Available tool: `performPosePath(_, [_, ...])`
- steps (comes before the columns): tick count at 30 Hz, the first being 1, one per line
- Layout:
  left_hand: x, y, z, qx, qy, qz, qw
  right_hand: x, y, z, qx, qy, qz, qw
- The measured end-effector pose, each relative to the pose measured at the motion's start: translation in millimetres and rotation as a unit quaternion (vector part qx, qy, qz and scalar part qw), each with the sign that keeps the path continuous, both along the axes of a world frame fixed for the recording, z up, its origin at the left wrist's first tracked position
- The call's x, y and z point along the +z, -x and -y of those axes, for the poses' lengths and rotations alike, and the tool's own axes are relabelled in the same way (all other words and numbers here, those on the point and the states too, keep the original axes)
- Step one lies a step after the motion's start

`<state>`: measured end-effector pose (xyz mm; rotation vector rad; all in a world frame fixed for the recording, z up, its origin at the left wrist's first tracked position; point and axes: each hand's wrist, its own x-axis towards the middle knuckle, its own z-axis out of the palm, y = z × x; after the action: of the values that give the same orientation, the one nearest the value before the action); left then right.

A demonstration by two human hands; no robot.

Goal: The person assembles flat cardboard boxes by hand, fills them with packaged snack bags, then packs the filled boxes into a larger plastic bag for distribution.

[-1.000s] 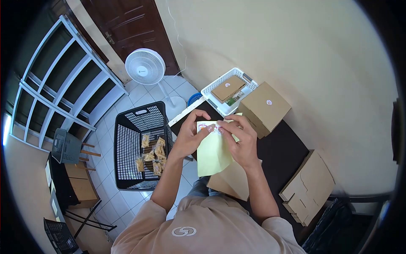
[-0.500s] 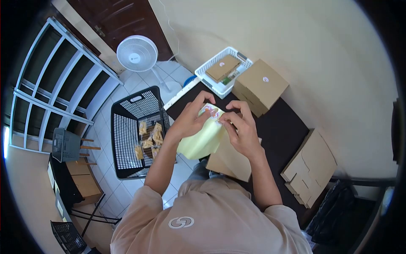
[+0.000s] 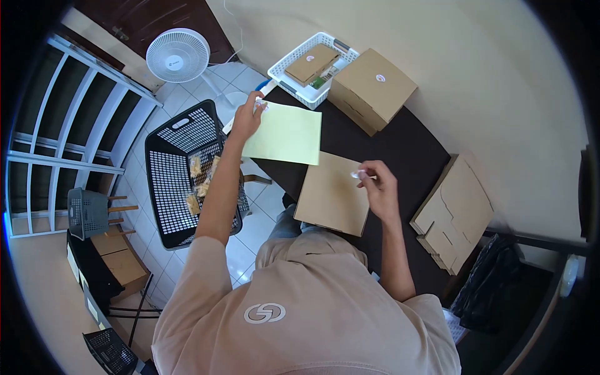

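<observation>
My left hand [image 3: 248,119] pinches the upper left corner of a pale yellow-green sticker sheet [image 3: 286,134], its plain side facing up. Small white and pink patches show at that corner by the fingers. Between the thumb and fingers of my right hand [image 3: 381,187] is a small whitish sticker [image 3: 358,174]. It hovers over the right part of a flat brown cardboard box [image 3: 331,197] at the near edge of the black table. The sheet's lower edge overlaps the box's far edge in view.
A larger cardboard box [image 3: 374,84] with a round sticker stands at the back, beside a white basket [image 3: 300,92]. Flat cardboard pieces [image 3: 455,215] lie at the right. On the left are a black crate [image 3: 164,187] with bagged items and a fan [image 3: 177,55].
My hands have moved apart. The left carried the sheet leftward and away, turning it flat; the right drew back toward the box with the small sticker.
</observation>
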<state>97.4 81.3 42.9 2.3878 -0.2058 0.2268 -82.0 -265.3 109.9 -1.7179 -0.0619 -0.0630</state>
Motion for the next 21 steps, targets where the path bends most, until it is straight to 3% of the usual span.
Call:
performPosePath(2, [-16.4,-13.2,-6.1,-0.028,-0.023,0.008,0.999,-12.8,1.5,-6.0,0.026,0.039,-0.047,0.998])
performPosePath(5, [-15.1,-8.2,-1.1,-0.009,-0.019,-0.075,0.997,-40.9,1.8,-8.9,0.067,0.117,-0.045,0.990])
performPosePath(8, [-38.2,3.7,9.6,0.096,-0.135,0.023,0.986,-65.1,2.8,-8.3,0.093,0.186,-0.058,0.976])
performPosePath(10, [-43.9,23.7,25.2,0.048,-0.067,0.065,0.994,-75.6,4.1,-7.7,0.100,0.188,-0.063,0.975])
performPosePath(11, [-24.2,48.6,44.4,0.006,-0.020,0.088,0.996,-75.6,4.1,-9.2,0.101,0.198,-0.075,0.972])
performPosePath(14, [-18.3,110.5,82.1,-0.053,0.088,0.006,0.995,-72.0,3.1,-13.7,0.094,0.223,-0.108,0.964])
performPosePath(19, [-26.1,178.7,117.6,-0.087,0.133,-0.019,0.987,-84.3,-3.6,-15.0,0.088,0.247,-0.130,0.956])
performPosePath(21, [-28.9,193.2,125.3,-0.147,0.118,-0.051,0.981,-87.3,-4.8,-16.1,0.102,0.299,-0.100,0.943])
